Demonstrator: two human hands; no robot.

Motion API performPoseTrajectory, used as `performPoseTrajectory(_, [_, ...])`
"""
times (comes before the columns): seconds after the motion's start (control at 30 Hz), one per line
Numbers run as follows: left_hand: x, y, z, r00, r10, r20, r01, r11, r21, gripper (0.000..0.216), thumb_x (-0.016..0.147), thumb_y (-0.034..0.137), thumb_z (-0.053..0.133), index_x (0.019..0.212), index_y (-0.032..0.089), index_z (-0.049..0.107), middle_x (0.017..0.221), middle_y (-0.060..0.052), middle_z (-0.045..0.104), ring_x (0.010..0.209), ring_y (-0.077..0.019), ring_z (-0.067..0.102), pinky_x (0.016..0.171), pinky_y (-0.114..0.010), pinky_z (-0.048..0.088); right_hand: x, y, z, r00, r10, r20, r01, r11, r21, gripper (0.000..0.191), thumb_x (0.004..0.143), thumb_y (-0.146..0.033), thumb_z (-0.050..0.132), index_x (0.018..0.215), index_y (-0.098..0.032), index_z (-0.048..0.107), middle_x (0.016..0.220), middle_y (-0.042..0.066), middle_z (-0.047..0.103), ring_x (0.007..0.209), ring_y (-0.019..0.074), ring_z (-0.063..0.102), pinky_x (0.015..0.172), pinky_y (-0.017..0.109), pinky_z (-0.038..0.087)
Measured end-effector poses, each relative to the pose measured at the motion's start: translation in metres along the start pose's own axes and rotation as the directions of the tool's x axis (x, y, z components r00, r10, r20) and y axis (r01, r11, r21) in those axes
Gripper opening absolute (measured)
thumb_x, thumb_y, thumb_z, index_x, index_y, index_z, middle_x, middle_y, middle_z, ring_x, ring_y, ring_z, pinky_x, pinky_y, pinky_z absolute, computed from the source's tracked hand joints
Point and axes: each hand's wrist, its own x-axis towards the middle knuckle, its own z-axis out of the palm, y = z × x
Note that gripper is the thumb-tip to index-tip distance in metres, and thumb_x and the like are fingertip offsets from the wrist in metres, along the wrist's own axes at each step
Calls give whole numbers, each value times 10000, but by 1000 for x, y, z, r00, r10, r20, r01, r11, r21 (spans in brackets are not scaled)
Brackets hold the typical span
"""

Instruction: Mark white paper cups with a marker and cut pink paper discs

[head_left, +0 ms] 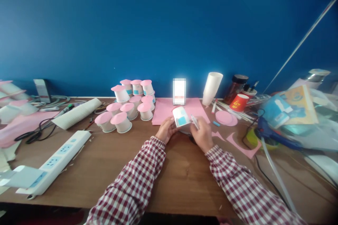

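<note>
A white paper cup (181, 116) with a light blue patch on its side is tilted in front of me, wider rim downward. Fingers of my left hand (167, 129) are closed on its left side. My right hand (202, 132) grips a white marker (194, 121), its tip close to the cup's right edge. Behind the cup lie pink paper sheets (160, 110). To the left stand several upturned paper cups (121, 126) with pink paper discs on top, some stacked on others. Cut pink discs (225, 117) rest to the right, near a small blue piece (216, 123).
A white power strip (62, 158) lies at left, near a ribbed white roll (79, 114). Against the blue wall stand a bright, blurred-out upright screen (179, 91) and a stack of white cups (212, 86). At right are a red cup (239, 102), pink scraps (244, 147) and a blue glue gun (277, 135).
</note>
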Motion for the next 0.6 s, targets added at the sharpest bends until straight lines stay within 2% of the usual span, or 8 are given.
performPoseTrajectory(0.1, [-4,1,4,999,1,38,-2,1000,5,393,755,406,617,1055,152,600,1081,-110,632,975,-225,592,814,-354,478,-1,-1,0,999,-44,17,43,999,28,149,802,-141,481,916,-197,559,877,55,597,846,194,577,764,321,471])
performPoseTrajectory(0.17, [-8,3,8,994,24,108,-26,1000,16,425,747,424,626,1054,131,605,1067,-129,636,978,-244,593,836,-374,467,-1,-3,0,998,-57,28,55,997,51,160,794,-136,503,931,-198,557,895,52,596,854,190,576,773,322,474])
performPoseTrajectory(0.23, [-11,4,11,981,50,190,-56,998,27,443,724,416,655,1033,102,609,1025,-149,646,964,-265,601,856,-400,453,-2,-6,0,997,-68,43,65,995,72,157,797,-148,523,941,-201,556,904,50,595,856,185,575,770,318,475])
performPoseTrajectory(0.3, [-12,5,13,972,64,225,-76,996,44,438,689,373,699,1010,89,607,982,-149,655,938,-271,609,859,-409,446,-2,-10,0,995,-74,65,68,994,87,134,808,-181,542,939,-206,556,893,47,593,847,181,575,756,314,478])
performPoseTrajectory(0.4, [-12,5,14,981,63,184,-77,994,73,395,657,285,735,976,94,601,935,-125,659,880,-249,621,813,-385,462,-3,-15,-3,993,-78,93,67,991,114,142,810,-259,583,943,-218,555,895,46,595,850,184,576,749,317,483])
performPoseTrajectory(0.5, [-10,5,11,990,60,129,-64,998,25,363,675,247,718,985,109,589,929,-101,654,845,-220,622,761,-360,486,-3,-16,-5,995,-60,80,48,988,148,298,760,-358,653,997,-213,544,934,58,593,872,197,573,759,332,486])
performPoseTrajectory(0.6, [-7,6,7,996,76,44,-72,994,-85,308,711,243,682,977,119,590,900,-73,653,834,-184,620,766,-332,498,-3,-13,-7,997,21,77,-35,982,187,387,803,-450,572,1081,-186,521,920,67,583,820,193,576,720,333,487])
